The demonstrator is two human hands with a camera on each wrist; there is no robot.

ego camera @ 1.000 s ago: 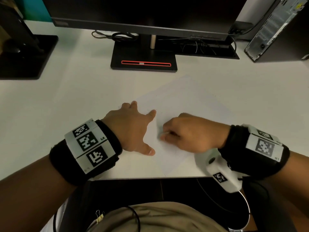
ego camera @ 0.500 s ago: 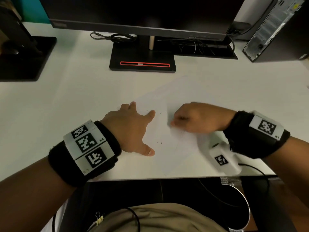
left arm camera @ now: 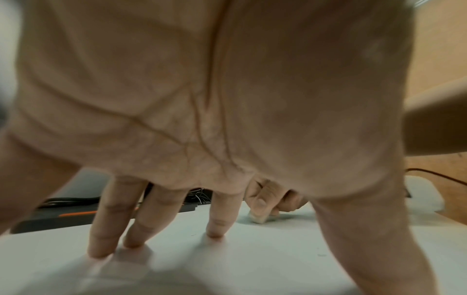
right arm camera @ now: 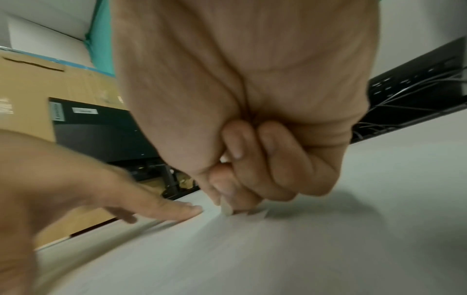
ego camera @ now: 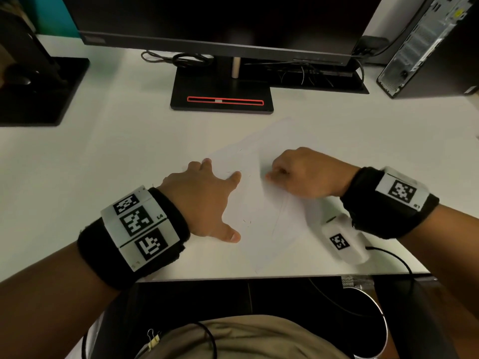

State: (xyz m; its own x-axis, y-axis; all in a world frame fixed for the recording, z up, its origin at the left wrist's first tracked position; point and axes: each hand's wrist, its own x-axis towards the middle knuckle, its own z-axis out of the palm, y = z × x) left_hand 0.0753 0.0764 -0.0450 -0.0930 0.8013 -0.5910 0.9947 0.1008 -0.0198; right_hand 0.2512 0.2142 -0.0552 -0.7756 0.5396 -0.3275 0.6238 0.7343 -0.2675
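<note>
White counter carries a thin white sheet of paper, lying askew near the front edge. Left hand: grip apart, fingers spread flat, tips pressing the sheet's left part. Right hand: grip clamped on a small whitish eraser-like block, its lower end touching the paper. Judgement: rubbing out faint marks. Use short, light strokes away from the pinning fingers, so the sheet neither creeps nor buckles.
</note>
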